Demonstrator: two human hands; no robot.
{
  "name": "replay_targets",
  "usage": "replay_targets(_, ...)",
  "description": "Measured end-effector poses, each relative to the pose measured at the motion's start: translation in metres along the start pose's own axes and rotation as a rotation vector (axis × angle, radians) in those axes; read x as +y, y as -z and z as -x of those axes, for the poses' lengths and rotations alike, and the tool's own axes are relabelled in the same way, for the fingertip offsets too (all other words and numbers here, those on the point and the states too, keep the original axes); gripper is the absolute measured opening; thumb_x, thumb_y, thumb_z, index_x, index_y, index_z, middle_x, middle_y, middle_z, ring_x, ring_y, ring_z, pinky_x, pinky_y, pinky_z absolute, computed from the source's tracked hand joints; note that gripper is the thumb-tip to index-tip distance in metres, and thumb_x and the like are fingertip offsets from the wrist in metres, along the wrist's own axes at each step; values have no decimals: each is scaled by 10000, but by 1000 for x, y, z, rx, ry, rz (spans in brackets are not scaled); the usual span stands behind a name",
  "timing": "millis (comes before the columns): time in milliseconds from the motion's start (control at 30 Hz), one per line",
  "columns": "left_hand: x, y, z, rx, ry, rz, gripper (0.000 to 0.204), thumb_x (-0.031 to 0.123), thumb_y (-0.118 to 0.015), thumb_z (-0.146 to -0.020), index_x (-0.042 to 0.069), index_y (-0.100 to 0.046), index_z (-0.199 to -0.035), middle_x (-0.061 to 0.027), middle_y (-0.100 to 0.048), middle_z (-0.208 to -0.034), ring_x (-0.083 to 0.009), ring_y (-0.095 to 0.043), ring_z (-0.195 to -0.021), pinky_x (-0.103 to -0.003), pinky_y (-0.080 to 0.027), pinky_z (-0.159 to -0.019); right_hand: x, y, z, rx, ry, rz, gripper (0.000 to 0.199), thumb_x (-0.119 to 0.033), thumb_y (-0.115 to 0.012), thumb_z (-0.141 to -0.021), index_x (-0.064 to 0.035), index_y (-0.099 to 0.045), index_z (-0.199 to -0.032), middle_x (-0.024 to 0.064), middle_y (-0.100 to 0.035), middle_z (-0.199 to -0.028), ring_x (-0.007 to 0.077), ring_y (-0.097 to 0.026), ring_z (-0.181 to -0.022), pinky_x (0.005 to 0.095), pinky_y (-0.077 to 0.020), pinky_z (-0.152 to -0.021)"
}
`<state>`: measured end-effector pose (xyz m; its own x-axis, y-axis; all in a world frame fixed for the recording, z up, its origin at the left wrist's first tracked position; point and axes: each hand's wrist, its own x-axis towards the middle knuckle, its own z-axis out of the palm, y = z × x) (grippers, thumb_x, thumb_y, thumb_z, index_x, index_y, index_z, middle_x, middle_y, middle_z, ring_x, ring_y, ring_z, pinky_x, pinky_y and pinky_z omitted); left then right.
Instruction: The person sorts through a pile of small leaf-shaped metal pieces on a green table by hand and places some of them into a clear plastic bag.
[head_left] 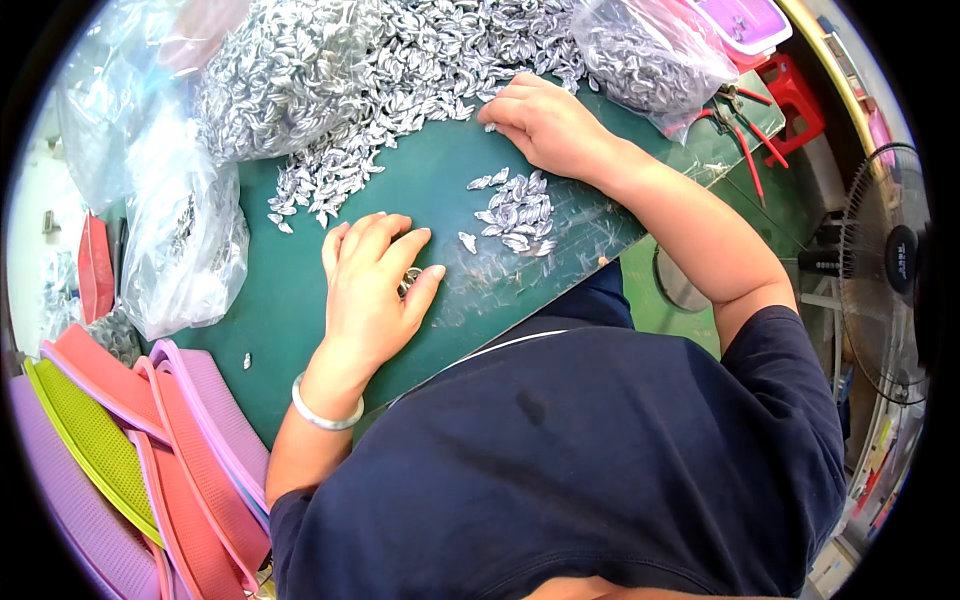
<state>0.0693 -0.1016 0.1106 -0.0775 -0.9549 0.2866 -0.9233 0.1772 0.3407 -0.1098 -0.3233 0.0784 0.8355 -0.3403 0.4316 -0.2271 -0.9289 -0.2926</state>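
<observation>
My left hand [372, 282] rests palm down on the green tabletop [420, 170], fingers curved. Between its thumb and palm shows a small shiny round metal thing [408, 282], mostly hidden. Farther right, my right hand [545, 122] is closed at the edge of the big pile, fingertips pinched together. A small silvery leaf-shaped metal piece [490, 127] shows at its thumb tip. Between my hands and my body lies a small heap of like pieces [518, 212], with one stray piece [467, 242] beside it. The large pile of pieces [430, 65] spreads over the far side.
Clear plastic bags [185, 220] stand at the left, and another bag of pieces [655, 65] at the far right. Red-handled pliers [740, 130] lie at the right corner. Coloured plastic baskets [200, 470] are stacked lower left. A fan [885, 270] stands right, near a red stool [795, 105].
</observation>
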Motion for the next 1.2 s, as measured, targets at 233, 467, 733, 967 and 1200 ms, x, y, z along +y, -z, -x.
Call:
replay_targets(233,-5,-2,-24,-71,-10,-37,295,170,-700,-790,40,-664,-1053,-114,-611,-1105,-300,-545,-1055,-429,-340,-977,-11,7,-3,-23,-98,-10,223,-83,-628,-849,-82,-677,-1067,102,-617,-833,277,-589,-852,384,-498,-755)
replay_targets(467,-4,-10,-57,-79,-75,-9,276,118,-633,-841,22,-638,-1100,-131,-611,-1098,-307,-557,-1050,-414,-368,-962,4,28,14,61,-147,-64,278,-1,-583,-834,-58,-650,-1098,103,-640,-850,290,-593,-839,379,-494,-762)
replay_targets(733,-6,-31,-92,-68,-93,23,255,82,-590,-859,9,-638,-1098,-151,-622,-1024,-330,-573,-991,-413,-437,-879,21,42,45,62,-213,2,242,-3,-571,-860,-47,-632,-1090,106,-659,-925,292,-600,-882,381,-487,-801)
replay_targets(967,-7,-48,-125,-72,-112,91,276,53,-595,-839,14,-640,-1109,-150,-619,-952,-341,-586,-938,-415,-466,-830,27,36,56,146,-190,1,275,1,-589,-830,-31,-615,-1102,135,-642,-994,315,-603,-944,388,-486,-835)
replay_targets(1200,-17,-56,-140,-152,-106,75,182,63,-632,-811,56,-679,-987,-133,-623,-877,-329,-628,-825,-390,-499,-734,23,34,59,159,-245,14,318,11,-605,-795,-32,-605,-1110,141,-636,-998,322,-599,-954,395,-482,-856)
